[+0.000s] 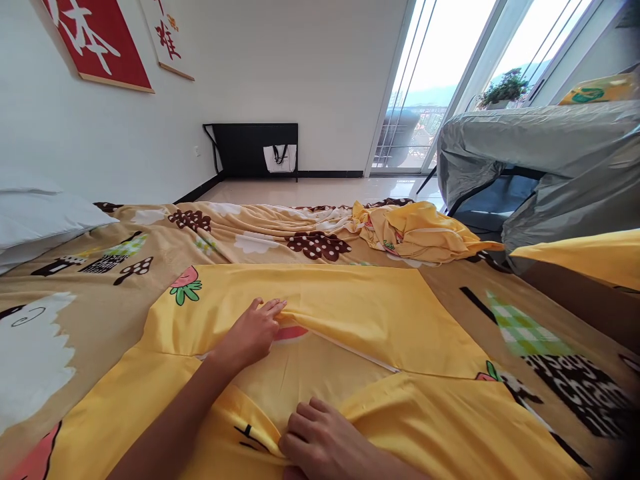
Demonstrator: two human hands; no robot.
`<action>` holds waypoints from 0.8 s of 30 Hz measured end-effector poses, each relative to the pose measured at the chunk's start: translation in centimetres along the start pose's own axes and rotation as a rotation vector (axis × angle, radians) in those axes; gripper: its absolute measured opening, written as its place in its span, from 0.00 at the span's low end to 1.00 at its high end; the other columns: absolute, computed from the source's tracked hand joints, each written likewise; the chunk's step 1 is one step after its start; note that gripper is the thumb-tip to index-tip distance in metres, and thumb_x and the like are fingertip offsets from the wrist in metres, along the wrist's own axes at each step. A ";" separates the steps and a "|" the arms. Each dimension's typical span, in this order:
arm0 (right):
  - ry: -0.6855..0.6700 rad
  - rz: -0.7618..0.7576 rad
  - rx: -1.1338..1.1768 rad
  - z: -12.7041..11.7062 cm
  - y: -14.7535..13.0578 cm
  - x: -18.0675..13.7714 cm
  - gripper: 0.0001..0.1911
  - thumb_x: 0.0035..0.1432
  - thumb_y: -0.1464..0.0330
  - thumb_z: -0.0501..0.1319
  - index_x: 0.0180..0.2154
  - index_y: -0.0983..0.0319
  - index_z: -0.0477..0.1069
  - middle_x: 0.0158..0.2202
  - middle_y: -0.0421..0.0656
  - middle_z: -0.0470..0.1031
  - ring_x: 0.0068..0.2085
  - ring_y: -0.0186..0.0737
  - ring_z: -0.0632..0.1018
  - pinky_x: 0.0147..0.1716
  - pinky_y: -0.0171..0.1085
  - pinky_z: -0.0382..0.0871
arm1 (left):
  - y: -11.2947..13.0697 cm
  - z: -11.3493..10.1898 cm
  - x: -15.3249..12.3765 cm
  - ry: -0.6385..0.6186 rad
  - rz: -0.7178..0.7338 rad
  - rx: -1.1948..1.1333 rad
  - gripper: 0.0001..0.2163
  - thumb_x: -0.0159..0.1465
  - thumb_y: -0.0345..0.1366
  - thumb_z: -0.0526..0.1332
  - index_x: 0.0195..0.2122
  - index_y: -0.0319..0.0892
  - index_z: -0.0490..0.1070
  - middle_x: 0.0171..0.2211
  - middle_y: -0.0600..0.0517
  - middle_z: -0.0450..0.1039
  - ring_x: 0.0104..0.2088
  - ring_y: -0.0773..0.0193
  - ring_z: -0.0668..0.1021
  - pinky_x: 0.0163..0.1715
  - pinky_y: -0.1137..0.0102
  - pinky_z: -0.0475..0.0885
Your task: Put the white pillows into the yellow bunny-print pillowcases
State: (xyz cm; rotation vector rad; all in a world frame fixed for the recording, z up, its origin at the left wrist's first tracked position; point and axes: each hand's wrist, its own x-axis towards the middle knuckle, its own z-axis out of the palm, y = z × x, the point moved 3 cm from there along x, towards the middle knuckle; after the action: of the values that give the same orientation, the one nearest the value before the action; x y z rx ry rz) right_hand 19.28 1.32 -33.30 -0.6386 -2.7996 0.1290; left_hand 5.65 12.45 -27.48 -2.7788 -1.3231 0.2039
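Bottom centre of frame: right hand [320,437], fingers curled, pinches the near edge of the yellow cotton duvet cover [350,307]. Just above, left hand [253,333] lies flat, fingers pressed together, at the cover's open zipper seam. The cover spreads mid-frame over a tan patterned bedsheet [150,233]. Behind it, a crumpled yellow cloth heap [415,230]. Left edge: white pillow [35,220]. Upper right: grey-covered furniture [540,153]. Far wall: black rack with white bag [280,158].

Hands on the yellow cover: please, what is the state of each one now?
Left hand: open, fingers flat on the yellow cover at its opening.
Right hand: closed, pinching the near edge of the cover.
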 end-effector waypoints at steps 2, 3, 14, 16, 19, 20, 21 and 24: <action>0.002 0.001 -0.005 -0.1 0.0 0.0 0.12 0.61 0.60 0.58 0.30 0.61 0.62 0.28 0.37 0.70 0.29 0.33 0.67 0.28 0.35 0.53 | 0.0 -0.3 -0.4 -0.062 -0.067 0.030 0.16 0.57 0.22 0.51 0.37 0.37 0.77 0.62 0.40 0.58 0.62 0.53 0.63 0.57 0.52 0.59; 0.003 0.000 -0.005 -0.2 0.0 0.1 0.12 0.60 0.60 0.58 0.30 0.61 0.62 0.28 0.37 0.70 0.29 0.33 0.67 0.28 0.35 0.54 | 0.0 -0.3 -0.7 -0.093 -0.116 0.050 0.17 0.57 0.21 0.50 0.38 0.36 0.77 0.62 0.40 0.57 0.62 0.52 0.62 0.57 0.52 0.59; -0.002 0.002 -0.009 -0.8 -0.1 0.1 0.13 0.61 0.58 0.57 0.30 0.61 0.63 0.28 0.36 0.70 0.28 0.32 0.68 0.27 0.35 0.56 | -0.8 -1.2 -2.4 -0.245 -0.275 0.053 0.22 0.53 0.17 0.47 0.41 0.34 0.76 0.62 0.38 0.58 0.62 0.49 0.62 0.55 0.48 0.62; 0.006 0.005 -0.011 -0.9 -0.1 0.1 0.13 0.61 0.59 0.57 0.29 0.61 0.63 0.27 0.36 0.70 0.28 0.32 0.68 0.27 0.35 0.55 | -0.6 -1.9 -2.3 -0.220 -0.272 0.064 0.21 0.55 0.17 0.47 0.41 0.33 0.76 0.60 0.36 0.62 0.60 0.50 0.65 0.54 0.51 0.62; 0.024 0.009 -0.006 -0.8 -0.1 0.1 0.11 0.60 0.62 0.58 0.29 0.61 0.62 0.27 0.37 0.70 0.28 0.32 0.67 0.27 0.35 0.54 | 0.8 -2.7 -1.5 -0.081 -0.215 0.035 0.18 0.58 0.21 0.48 0.39 0.34 0.76 0.56 0.36 0.68 0.55 0.51 0.71 0.53 0.56 0.65; 0.038 0.018 -0.001 -0.8 -0.1 0.0 0.11 0.60 0.62 0.58 0.29 0.61 0.62 0.27 0.37 0.70 0.28 0.32 0.67 0.28 0.35 0.54 | 1.5 -2.7 -1.3 -0.037 -0.163 0.007 0.17 0.59 0.22 0.49 0.40 0.34 0.76 0.56 0.38 0.68 0.55 0.53 0.71 0.54 0.58 0.64; 0.056 0.039 0.004 -0.8 -0.1 0.0 0.10 0.59 0.63 0.58 0.28 0.61 0.62 0.27 0.37 0.70 0.28 0.33 0.67 0.28 0.35 0.54 | 2.2 -2.4 -1.0 -0.010 -0.097 -0.025 0.17 0.59 0.23 0.49 0.42 0.35 0.76 0.57 0.39 0.66 0.57 0.54 0.69 0.55 0.59 0.63; 0.127 0.129 0.019 -0.9 0.1 0.0 0.07 0.56 0.66 0.58 0.28 0.61 0.63 0.26 0.38 0.70 0.29 0.34 0.68 0.30 0.36 0.55 | 3.7 -0.6 -0.3 0.009 0.067 -0.078 0.18 0.60 0.24 0.50 0.49 0.35 0.72 0.64 0.42 0.55 0.64 0.56 0.59 0.60 0.59 0.57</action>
State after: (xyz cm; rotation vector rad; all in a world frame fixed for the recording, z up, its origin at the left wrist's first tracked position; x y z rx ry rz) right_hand 19.53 1.42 -32.44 -0.7946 -2.6321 0.1352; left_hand 8.37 9.87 -27.23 -2.8872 -1.2643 0.1466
